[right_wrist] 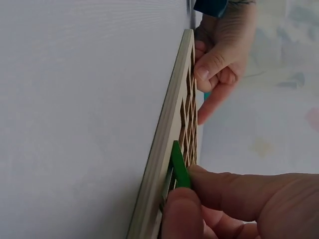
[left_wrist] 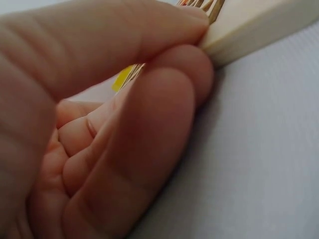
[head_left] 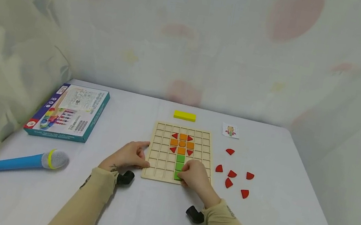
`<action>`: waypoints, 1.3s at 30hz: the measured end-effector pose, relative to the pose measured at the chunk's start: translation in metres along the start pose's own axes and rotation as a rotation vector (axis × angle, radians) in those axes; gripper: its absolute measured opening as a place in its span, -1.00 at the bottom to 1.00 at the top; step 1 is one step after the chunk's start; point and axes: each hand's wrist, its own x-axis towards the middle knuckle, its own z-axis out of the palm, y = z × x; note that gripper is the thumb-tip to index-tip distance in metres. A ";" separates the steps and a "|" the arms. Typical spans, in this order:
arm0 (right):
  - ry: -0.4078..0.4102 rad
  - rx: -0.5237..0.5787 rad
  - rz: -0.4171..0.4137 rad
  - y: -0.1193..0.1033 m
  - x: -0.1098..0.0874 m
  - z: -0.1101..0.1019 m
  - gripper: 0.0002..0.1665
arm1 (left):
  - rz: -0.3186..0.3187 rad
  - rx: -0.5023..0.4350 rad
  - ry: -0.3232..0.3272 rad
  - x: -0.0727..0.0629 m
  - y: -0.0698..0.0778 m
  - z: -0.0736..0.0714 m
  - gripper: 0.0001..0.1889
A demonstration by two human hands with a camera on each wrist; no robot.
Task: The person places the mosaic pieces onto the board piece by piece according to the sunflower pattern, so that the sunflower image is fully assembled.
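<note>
A wooden grid board (head_left: 158,177) lies on the white table, with orange pieces (head_left: 183,137), red wedges and green squares (head_left: 180,158) set in its cells. My left hand (head_left: 130,156) holds the board's left edge near the front corner; in the left wrist view its thumb (left_wrist: 169,25) lies on top and curled fingertips press the side. Between thumb and finger, my right hand (head_left: 196,177) pinches a green square tile (right_wrist: 179,167). That tile stands tilted over a cell in the front row, in line with the green squares behind it.
Several red quarter-circle pieces (head_left: 228,183) lie right of the board. Behind it are a yellow block (head_left: 185,116) and a small pattern card (head_left: 231,130). A game box (head_left: 69,110) and a blue toy microphone (head_left: 19,163) lie to the left.
</note>
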 end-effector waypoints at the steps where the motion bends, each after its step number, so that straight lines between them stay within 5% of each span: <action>1: 0.012 -0.026 -0.013 0.000 0.000 0.001 -0.85 | 0.002 -0.001 -0.002 0.000 0.000 0.000 -0.02; 7: 0.075 -0.158 -0.057 -0.002 -0.001 -0.008 -0.80 | 0.006 0.002 0.000 0.001 -0.001 -0.001 -0.03; 11: 0.139 -0.219 -0.026 0.001 0.011 -0.051 -0.88 | 0.009 0.016 -0.001 0.002 -0.001 0.000 -0.03; 15: 0.185 -0.340 0.010 0.024 0.037 -0.100 -0.76 | 0.013 0.028 0.005 0.002 0.000 0.000 -0.04; 19: 0.116 -0.460 0.075 0.053 0.059 -0.122 -0.65 | 0.009 0.027 0.005 0.001 -0.001 -0.001 -0.04; 24: 0.037 -0.480 0.116 0.078 0.073 -0.123 -0.64 | 0.010 0.008 0.000 0.002 -0.002 0.000 -0.03; 32: 0.082 -0.426 0.092 0.080 0.072 -0.117 -0.88 | 0.002 0.005 0.006 0.001 -0.002 0.002 -0.04; 35: 0.073 -0.358 0.005 0.067 0.069 -0.112 -0.94 | 0.005 0.012 0.005 0.000 -0.001 0.001 -0.04; 39: -0.052 -0.249 -0.173 0.042 0.065 -0.094 -0.94 | 0.009 0.014 0.007 0.000 0.000 0.001 -0.05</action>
